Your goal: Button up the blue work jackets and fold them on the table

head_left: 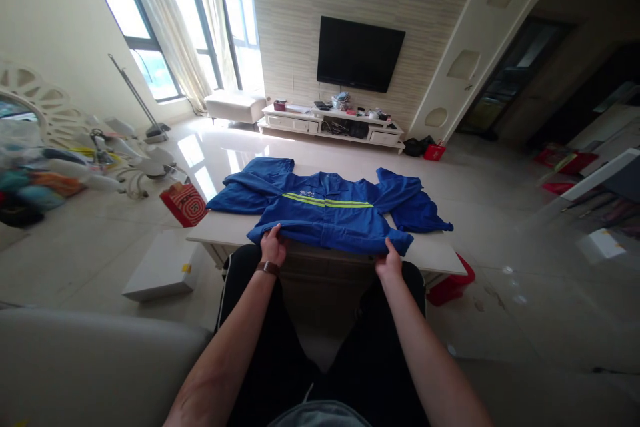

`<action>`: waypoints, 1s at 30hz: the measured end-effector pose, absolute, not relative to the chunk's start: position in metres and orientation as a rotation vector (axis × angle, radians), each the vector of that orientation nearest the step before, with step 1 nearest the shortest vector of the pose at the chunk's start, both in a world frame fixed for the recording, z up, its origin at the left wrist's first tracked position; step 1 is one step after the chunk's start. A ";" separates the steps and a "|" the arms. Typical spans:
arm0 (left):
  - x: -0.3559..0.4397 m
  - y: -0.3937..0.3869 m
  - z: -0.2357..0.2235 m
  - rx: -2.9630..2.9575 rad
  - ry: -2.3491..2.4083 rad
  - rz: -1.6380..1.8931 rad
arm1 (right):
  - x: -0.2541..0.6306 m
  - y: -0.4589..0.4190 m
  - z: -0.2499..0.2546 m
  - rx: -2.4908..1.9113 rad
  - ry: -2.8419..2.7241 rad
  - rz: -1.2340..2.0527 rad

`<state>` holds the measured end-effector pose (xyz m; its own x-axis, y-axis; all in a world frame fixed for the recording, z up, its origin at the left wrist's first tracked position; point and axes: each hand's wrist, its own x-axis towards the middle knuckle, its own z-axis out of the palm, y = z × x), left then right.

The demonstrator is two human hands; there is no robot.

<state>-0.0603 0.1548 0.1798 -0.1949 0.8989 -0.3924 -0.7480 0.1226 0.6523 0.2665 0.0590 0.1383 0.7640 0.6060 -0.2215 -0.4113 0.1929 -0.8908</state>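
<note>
A blue work jacket (345,217) with yellow-green stripes across the chest lies spread on a low white table (205,227), its collar pointing away from me. Both sleeves are laid out to the sides, and more blue cloth lies at each end. My left hand (273,247) grips the near hem at the left, thumb on top and fingers hidden under the cloth. At the right end of the same hem, my right hand (389,263) holds it in the same way. Between the hands the hem is raised along the table's front edge.
A white box (165,267) stands on the floor left of the table, near a red patterned bag (184,203). A red stool (453,280) shows at the table's right. Farther off are a TV stand (295,121) and a television (360,53).
</note>
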 end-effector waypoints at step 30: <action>0.008 -0.006 0.128 0.906 0.991 0.757 | 0.152 -0.002 0.157 -1.688 -1.993 0.100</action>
